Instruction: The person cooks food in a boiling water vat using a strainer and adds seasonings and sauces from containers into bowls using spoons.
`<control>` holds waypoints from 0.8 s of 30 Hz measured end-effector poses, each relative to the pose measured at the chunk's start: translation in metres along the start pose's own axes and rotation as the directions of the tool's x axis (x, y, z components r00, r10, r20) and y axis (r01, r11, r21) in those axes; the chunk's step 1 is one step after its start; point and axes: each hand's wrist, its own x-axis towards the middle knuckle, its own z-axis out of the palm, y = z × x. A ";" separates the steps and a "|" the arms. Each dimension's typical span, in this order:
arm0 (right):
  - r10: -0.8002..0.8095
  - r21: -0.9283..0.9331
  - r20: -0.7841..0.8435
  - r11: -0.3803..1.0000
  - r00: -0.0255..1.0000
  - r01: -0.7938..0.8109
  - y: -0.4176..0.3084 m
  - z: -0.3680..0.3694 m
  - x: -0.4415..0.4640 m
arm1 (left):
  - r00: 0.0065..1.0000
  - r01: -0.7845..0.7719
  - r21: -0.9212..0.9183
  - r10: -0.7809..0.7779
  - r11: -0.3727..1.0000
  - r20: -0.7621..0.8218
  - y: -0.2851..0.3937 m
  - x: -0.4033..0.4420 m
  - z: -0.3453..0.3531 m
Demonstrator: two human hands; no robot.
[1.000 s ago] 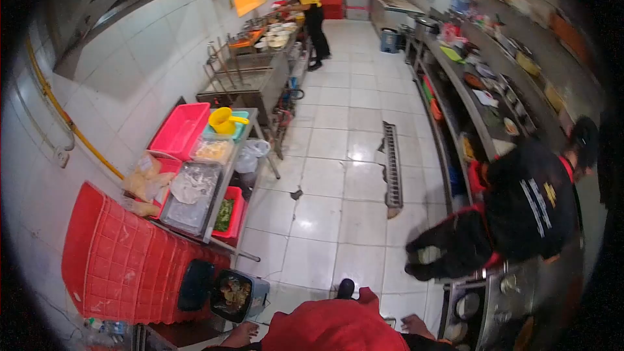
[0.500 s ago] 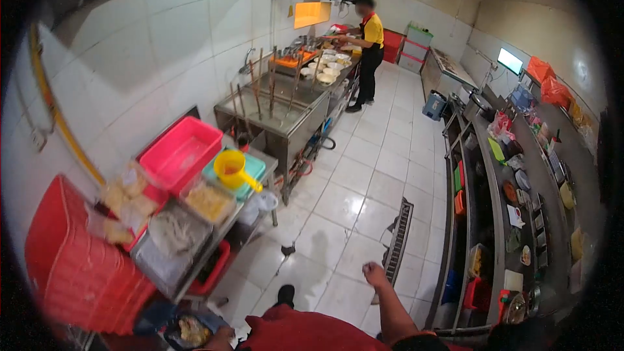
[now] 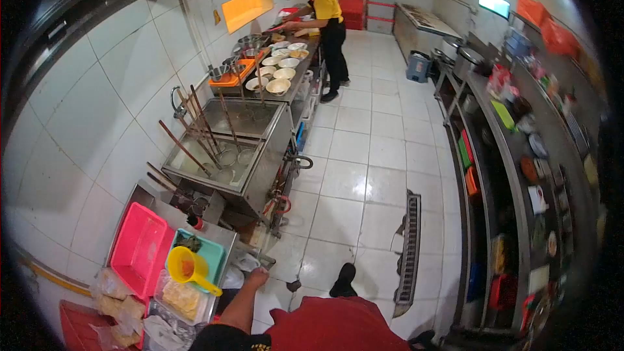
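My left hand [image 3: 258, 277] hangs beside the prep table, in front of my body, with the fingers curled in. Whatever it may hold is hidden. Close to it is a white plastic bag [image 3: 246, 262] at the table's side. A yellow dipper [image 3: 182, 263] with something orange inside rests over a teal tray [image 3: 212, 251], its handle pointing toward my hand. Left of the tray lies a pink basin [image 3: 138, 242]. A container of pale yellow food [image 3: 183, 299] sits nearer to me. My right hand is out of the picture.
Past the table stands a steel boiler [image 3: 224, 149] with several long-handled strainers. Further on, a person in a yellow shirt [image 3: 327, 10] works at a counter with several bowls [image 3: 266, 71]. A floor drain [image 3: 408, 253] lies ahead; a steel shelf [image 3: 497, 149] runs along the right.
I have moved forward, so the boiler and the person look nearer. My left hand has come forward beside the table; my right hand has left view. The dark container of food is gone from view.
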 end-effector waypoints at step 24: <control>-0.635 -0.763 -0.084 0.536 0.768 0.360 -0.773 -0.319 0.257 | 0.991 0.132 0.247 -0.126 0.960 -0.037 0.440 0.422 -0.108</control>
